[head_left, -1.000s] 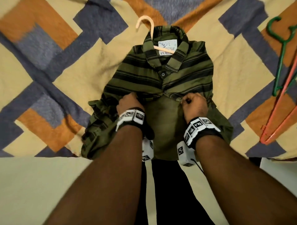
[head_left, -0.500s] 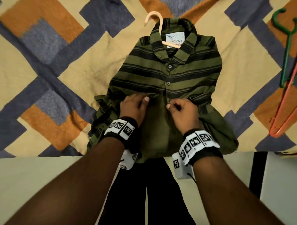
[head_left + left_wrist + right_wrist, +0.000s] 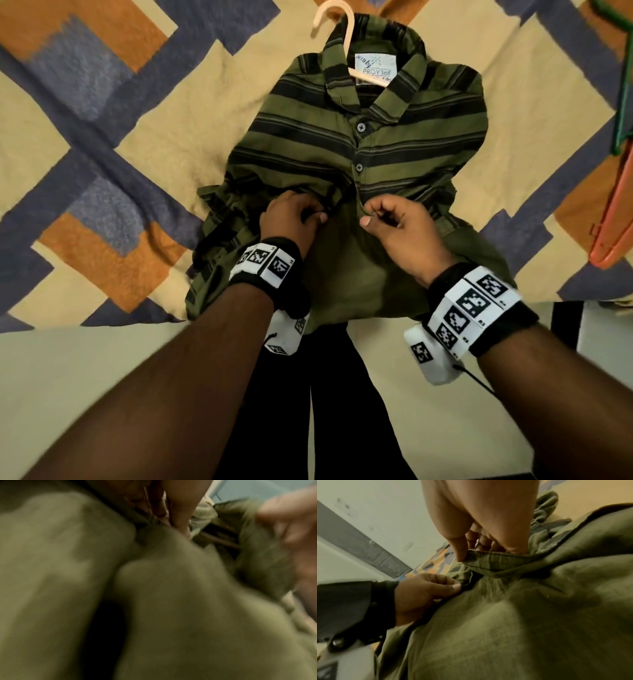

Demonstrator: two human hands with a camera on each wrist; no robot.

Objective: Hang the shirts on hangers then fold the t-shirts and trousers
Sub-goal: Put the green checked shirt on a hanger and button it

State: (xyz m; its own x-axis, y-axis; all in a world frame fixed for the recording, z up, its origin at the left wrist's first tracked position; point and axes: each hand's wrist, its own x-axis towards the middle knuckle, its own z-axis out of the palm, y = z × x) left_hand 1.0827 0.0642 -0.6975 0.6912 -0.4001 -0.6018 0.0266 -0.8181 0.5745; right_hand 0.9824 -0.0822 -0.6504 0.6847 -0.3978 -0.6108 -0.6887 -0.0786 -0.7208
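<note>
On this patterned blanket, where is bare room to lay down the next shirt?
Bare patterned blanket lies left of the green striped shirt. A narrower strip lies between the shirt and the coloured plastic hangers. The right edge is crowded.

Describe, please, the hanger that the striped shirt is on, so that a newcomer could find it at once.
Start at the patterned bedspread and find the green striped shirt lying at its middle, which both hands are pinching at the front. The pale pink hanger pokes its hook out of the collar. Unlike the green hanger and the orange hanger at the right edge, it carries a garment.
</note>
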